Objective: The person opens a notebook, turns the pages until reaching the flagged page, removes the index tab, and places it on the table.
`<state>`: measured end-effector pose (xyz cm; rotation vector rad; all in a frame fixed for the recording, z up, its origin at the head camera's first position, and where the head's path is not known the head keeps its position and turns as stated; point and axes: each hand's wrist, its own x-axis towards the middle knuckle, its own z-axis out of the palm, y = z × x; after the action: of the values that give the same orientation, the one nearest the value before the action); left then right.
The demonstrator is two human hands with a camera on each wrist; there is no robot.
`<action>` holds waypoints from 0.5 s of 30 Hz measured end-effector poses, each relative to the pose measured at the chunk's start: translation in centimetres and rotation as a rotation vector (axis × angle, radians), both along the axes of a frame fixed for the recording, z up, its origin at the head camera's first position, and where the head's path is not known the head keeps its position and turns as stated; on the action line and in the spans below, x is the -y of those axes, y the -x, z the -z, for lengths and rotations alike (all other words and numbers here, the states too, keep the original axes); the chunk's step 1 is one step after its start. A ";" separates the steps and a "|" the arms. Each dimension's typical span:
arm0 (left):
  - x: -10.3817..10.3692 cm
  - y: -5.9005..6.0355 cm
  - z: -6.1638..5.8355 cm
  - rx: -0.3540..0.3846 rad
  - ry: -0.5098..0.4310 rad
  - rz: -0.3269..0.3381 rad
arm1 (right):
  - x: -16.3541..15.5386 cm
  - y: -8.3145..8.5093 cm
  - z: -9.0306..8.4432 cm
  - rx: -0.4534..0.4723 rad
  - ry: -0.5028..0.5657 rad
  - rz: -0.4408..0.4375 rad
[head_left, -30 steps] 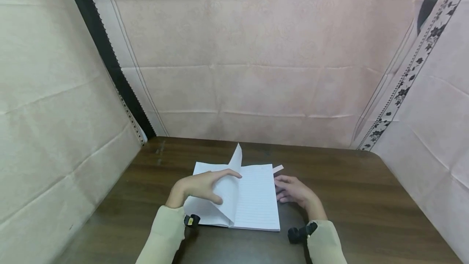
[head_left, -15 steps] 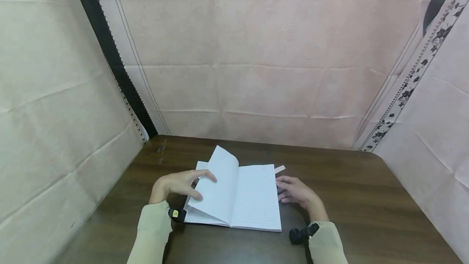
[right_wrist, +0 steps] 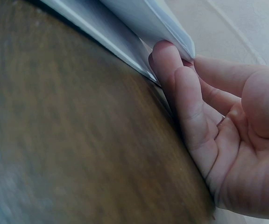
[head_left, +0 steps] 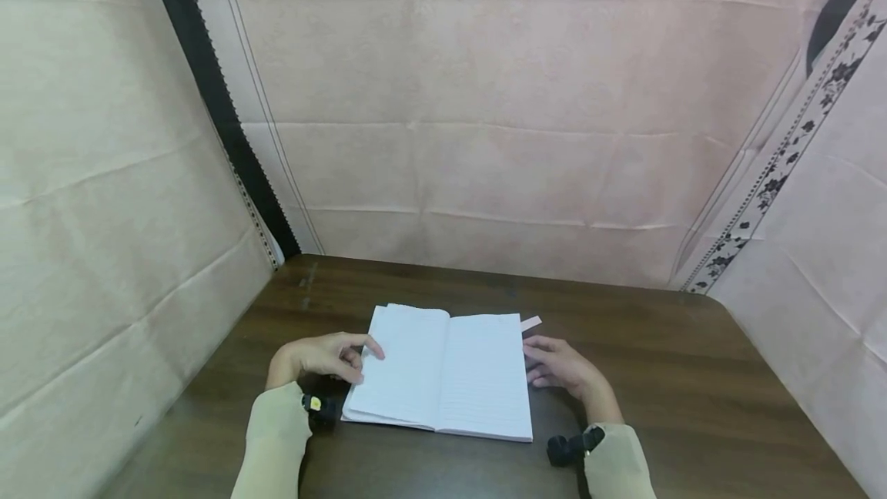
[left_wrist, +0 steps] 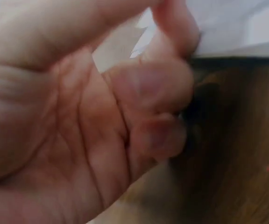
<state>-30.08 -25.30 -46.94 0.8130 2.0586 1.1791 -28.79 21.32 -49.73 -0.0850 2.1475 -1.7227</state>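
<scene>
An open notebook (head_left: 481,376) with ruled right-hand pages lies on the table. At the left edge of its left page (head_left: 409,364), my left hand (head_left: 326,356) has its index fingertip on the paper and its thumb at the margin. Its other fingers curl in beside the edge, as the blurred left wrist view shows through the palm and fingertips (left_wrist: 148,86). My right hand (head_left: 557,366) is at the opposite edge. In the right wrist view, thumb and fingers (right_wrist: 188,105) pinch the corner of several lifted sheets (right_wrist: 160,23), apart from the layer below.
A small pale tab (head_left: 530,323) sticks out past the notebook's upper right edge. The dark wooden table (head_left: 658,376) extends around it. Pale cloth (head_left: 485,114) hangs behind, with more cloth at both sides. A dark wrist-worn device sits on each wrist.
My left hand has moved left, carrying the raised page over, and that page now lies down on the left side. The right hand stays at the right edge.
</scene>
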 end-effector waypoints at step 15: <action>-3.9 -0.9 -2.3 -0.245 0.307 -0.193 | 0.0 -0.1 0.0 0.005 0.016 -0.013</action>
<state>-29.13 -21.37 -44.66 0.6459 2.4887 0.8596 -28.72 21.34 -49.70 -0.0985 2.1259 -1.7312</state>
